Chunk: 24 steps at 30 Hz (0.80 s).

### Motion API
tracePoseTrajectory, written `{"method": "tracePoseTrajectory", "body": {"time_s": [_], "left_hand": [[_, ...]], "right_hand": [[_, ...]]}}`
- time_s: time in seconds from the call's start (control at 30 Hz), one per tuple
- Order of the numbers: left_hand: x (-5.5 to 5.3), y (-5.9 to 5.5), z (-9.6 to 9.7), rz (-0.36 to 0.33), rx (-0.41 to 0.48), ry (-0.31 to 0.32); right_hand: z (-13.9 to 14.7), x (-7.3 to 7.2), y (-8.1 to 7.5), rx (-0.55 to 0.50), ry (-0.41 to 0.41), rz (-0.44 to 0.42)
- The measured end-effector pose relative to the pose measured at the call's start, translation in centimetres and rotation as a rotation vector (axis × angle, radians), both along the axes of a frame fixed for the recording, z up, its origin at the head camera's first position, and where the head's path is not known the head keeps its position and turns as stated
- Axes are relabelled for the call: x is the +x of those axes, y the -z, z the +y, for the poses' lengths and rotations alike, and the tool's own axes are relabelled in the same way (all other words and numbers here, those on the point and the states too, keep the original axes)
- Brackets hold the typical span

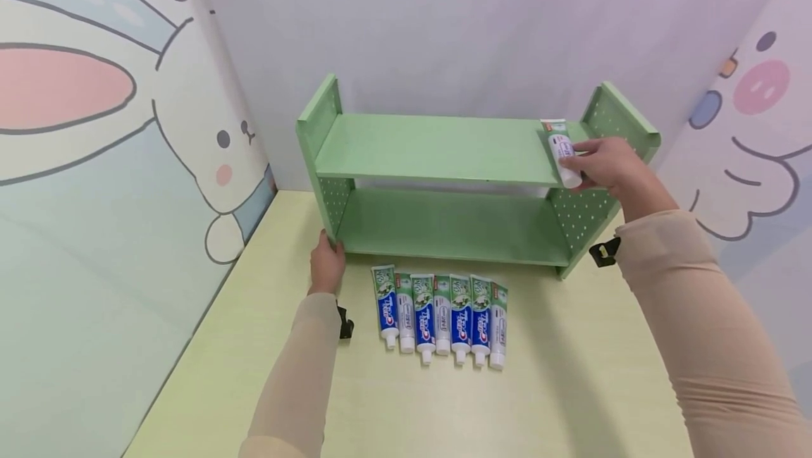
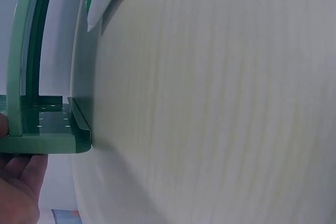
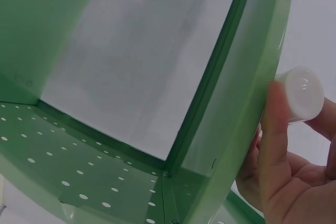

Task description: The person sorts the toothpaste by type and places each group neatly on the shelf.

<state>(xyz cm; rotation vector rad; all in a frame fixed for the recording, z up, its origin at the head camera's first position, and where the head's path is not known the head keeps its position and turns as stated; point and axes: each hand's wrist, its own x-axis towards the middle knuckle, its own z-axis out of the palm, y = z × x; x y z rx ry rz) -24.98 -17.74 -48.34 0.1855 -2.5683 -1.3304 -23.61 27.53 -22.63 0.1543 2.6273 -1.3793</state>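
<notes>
A white and green toothpaste tube (image 1: 561, 142) lies at the right end of the upper board of a green two-tier shelf (image 1: 431, 148). My right hand (image 1: 612, 162) holds it near the cap, between thumb and fingers. In the right wrist view its white cap (image 3: 306, 97) sticks out past the board's front edge, with fingers close by that edge. My left hand (image 1: 327, 265) grips the lower front corner of the shelf's left side panel. In the left wrist view, the fingers (image 2: 32, 174) are on one side of the green panel (image 2: 47, 144) and the thumb on the other.
Several toothpaste tubes (image 1: 423, 313) lie side by side before the shelf, some blue Crest ones, others white and green, caps toward me. The pale wooden table (image 1: 406, 409) meets a lilac back wall (image 1: 444, 28). Cartoon-printed walls (image 1: 89, 232) stand left and right.
</notes>
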Motion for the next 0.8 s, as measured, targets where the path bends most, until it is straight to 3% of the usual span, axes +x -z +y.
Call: {"method": "tracePoseTrajectory", "body": {"time_s": [0.8], "left_hand": [[-0.25,-0.01,-0.13,0.004,-0.014,-0.015]], "right_hand": [[-0.89,-0.27,0.01,0.039,0.039,0.025]]}}
